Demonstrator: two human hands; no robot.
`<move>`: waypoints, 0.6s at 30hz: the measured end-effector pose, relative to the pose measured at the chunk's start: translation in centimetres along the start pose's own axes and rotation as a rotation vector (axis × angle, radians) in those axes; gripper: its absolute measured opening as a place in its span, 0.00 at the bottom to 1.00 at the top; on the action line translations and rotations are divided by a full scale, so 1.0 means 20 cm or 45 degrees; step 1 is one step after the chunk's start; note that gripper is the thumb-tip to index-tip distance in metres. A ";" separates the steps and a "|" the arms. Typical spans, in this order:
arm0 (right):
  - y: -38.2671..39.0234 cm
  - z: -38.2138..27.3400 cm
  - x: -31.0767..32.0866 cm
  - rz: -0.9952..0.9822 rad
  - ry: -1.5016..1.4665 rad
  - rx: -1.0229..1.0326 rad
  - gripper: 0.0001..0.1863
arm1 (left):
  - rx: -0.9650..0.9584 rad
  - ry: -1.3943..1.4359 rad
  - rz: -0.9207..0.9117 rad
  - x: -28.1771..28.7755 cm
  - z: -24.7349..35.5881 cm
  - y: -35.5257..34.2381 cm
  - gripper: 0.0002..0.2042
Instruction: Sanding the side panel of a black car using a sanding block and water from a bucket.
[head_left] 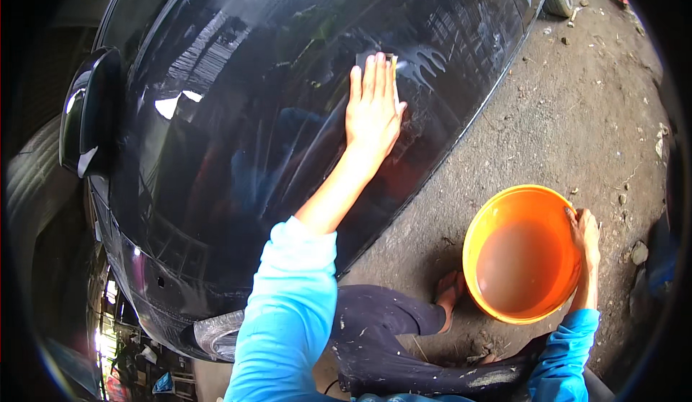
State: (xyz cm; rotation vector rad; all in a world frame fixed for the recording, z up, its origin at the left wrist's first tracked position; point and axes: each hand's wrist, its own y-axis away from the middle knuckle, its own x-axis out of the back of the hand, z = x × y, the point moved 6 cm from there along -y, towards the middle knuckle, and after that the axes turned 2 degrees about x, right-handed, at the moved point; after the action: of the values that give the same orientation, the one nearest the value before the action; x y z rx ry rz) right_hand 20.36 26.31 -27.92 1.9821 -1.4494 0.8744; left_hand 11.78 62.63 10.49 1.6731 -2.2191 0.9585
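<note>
From the head view, I see the left hand [373, 117] at upper centre, laid flat, fingers straight and uncurled over a dark pad [360, 60] on the glossy black car panel [252, 150]. At lower right, the right hand [585, 233] is curled around the rim of an orange bucket [497, 211] holding cloudy water [515, 269].

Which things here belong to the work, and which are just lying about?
Seemingly in use:
dark, flat pad under the left hand
glossy black car body beneath it
round orange plastic bucket of murky liquid, rim gripped by right hand

Apparently just lying about:
grey stone on brown dirt
small blue object, lower left
</note>
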 end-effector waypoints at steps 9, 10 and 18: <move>-0.01 0.13 -0.02 -0.063 0.052 -0.043 0.26 | 0.219 -0.158 -0.448 0.16 -0.30 1.29 0.39; -0.01 0.17 -0.03 -0.101 0.078 -0.032 0.27 | 0.321 -0.009 -0.420 0.12 -0.24 1.13 0.39; 0.02 0.01 0.00 0.045 0.018 0.045 0.24 | -0.027 0.137 0.082 0.10 -0.05 0.08 0.34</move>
State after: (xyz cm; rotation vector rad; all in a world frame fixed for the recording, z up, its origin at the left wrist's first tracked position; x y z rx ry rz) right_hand 20.00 26.04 -27.93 1.9771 -1.4748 0.9339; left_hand 9.37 61.90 11.71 1.5121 -2.2167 1.0121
